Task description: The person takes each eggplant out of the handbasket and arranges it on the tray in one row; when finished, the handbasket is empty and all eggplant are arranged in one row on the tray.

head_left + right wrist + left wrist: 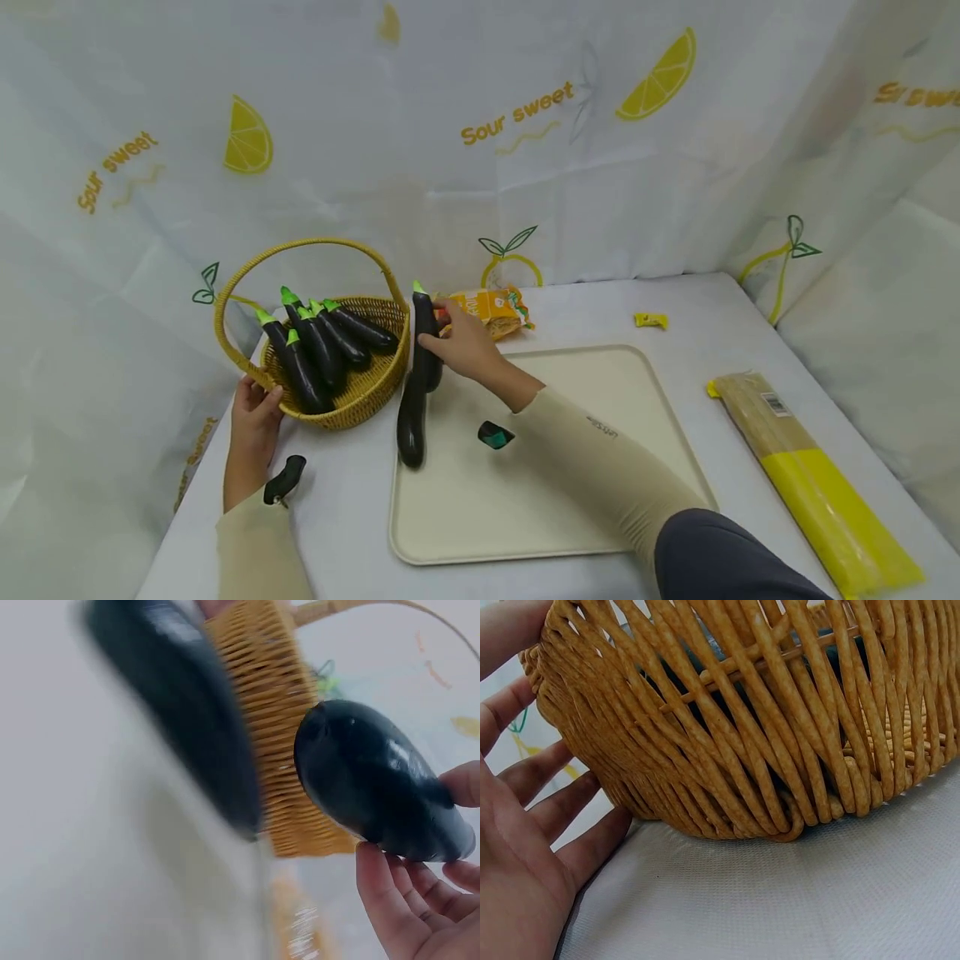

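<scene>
My right hand [468, 346] grips a dark eggplant [424, 321] with a green stem end, thumb on one side and fingers on the other. This eggplant is just right of the wicker basket [360, 414]. A second eggplant [411, 425] lies over the left edge of the beige tray [540, 508], its upper end overlapping the held one in the head view. My left hand [255, 421] rests against the basket's left side, and its spread, mostly straight fingers [536, 776] touch the woven wall. Inside the basket lie several eggplants [318, 354], green ends toward the back.
Behind the tray lies an orange snack packet [498, 310]. A small yellow packet [651, 321] is at the back right. Along the right side lies a long clear-and-yellow package [817, 492]. The basket's tall handle [315, 242] arches over it. A printed curtain [570, 208] surrounds the table.
</scene>
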Tool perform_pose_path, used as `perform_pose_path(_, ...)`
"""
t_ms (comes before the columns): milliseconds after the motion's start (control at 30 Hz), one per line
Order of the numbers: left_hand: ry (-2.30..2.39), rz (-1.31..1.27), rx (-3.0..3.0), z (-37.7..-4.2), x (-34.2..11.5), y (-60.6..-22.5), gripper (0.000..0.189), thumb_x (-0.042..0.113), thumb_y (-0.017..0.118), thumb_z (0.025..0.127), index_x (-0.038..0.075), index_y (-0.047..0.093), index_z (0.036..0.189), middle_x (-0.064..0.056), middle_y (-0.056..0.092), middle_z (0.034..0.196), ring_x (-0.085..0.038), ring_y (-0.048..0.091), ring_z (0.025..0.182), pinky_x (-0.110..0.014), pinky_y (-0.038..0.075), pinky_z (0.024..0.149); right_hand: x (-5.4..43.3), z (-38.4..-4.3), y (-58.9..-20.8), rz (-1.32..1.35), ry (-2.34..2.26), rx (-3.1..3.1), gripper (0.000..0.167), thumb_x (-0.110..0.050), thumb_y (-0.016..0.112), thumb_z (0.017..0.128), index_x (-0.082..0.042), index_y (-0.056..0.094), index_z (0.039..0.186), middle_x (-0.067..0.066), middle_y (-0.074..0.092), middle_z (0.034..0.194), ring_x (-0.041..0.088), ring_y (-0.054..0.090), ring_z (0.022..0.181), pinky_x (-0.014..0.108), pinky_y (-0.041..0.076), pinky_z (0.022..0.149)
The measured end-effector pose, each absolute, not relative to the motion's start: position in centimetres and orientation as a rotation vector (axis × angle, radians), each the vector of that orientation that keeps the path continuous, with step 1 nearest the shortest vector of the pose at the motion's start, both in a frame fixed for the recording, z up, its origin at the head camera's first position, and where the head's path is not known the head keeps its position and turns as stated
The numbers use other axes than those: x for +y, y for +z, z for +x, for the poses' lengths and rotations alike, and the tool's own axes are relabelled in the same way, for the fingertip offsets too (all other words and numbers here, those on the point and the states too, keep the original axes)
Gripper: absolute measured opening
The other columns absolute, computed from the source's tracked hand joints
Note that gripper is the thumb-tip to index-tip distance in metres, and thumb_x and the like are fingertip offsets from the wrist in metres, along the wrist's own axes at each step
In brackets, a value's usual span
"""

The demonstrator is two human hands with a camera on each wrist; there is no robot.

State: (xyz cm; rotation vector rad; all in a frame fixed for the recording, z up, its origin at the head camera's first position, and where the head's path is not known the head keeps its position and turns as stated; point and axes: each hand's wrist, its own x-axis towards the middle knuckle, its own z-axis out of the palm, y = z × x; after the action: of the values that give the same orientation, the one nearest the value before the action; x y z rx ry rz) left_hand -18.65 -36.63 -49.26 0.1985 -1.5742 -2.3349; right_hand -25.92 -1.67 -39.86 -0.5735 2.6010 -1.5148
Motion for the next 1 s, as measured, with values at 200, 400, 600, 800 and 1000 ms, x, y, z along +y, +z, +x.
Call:
perform_pose_path(200,-2.353,0.202,-1.571,-19.5,-36.5,-48.5,0.044,-0.001,0.056,0.096,0.017,0.040,0.133,-0.008,0.039,0.142,-0.021,0.044,0.122,-0.024,0.047,0.091,1.2,-24.7,-43.7,-0.398,-1.504,2.535,0.063,-0.035,0.068,0.091,-0.014,0.041,0.143,0.008,0.061,0.107,0.018,0.065,0.074,0.032,0.054,0.058)
perform_pose_path(400,-2.359,0.245,-1.533,-19.1,-36.5,-48.6,0.042,-0.004,0.055,0.095,0.016,0.042,0.130,-0.006,0.043,0.136,-0.019,0.046,0.119,-0.024,0.047,0.090,0.6,-23.4,-46.9,-0.378,-1.331,2.564,0.061,-0.041,0.067,0.091,-0.009,0.046,0.138,0.000,0.064,0.092,0.013,0.060,0.070,0.033,0.050,0.065)
perform_pose_path(600,-2.354,0.255,-1.520,-18.8,-36.5,-48.8,0.041,-0.004,0.056,0.095,0.016,0.043,0.129,-0.006,0.044,0.136,-0.019,0.047,0.118,-0.024,0.047,0.091,-0.4,-22.7,-47.1,-0.445,-1.151,2.618,0.057,-0.045,0.063,0.092,-0.008,0.051,0.132,-0.002,0.065,0.090,0.011,0.059,0.072,0.033,0.048,0.069)
perform_pose_path(800,-2.371,0.243,-1.494,-18.8,-36.6,-48.7,0.040,-0.005,0.054,0.095,0.015,0.043,0.128,-0.006,0.044,0.136,-0.019,0.047,0.118,-0.024,0.047,0.091,-1.0,-22.4,-46.9,-0.468,-1.106,2.642,0.060,-0.052,0.060,0.092,-0.006,0.053,0.131,-0.002,0.063,0.086,0.011,0.058,0.070,0.031,0.048,0.066)
perform_pose_path(1000,-2.369,0.260,-1.507,-18.9,-36.5,-48.8,0.041,-0.003,0.057,0.094,0.016,0.043,0.128,-0.005,0.044,0.135,-0.019,0.047,0.118,-0.024,0.047,0.091,-0.8,-22.3,-46.9,-0.452,-1.115,2.649,0.064,-0.057,0.058,0.091,-0.006,0.054,0.131,-0.003,0.063,0.088,0.011,0.058,0.073,0.032,0.048,0.068)
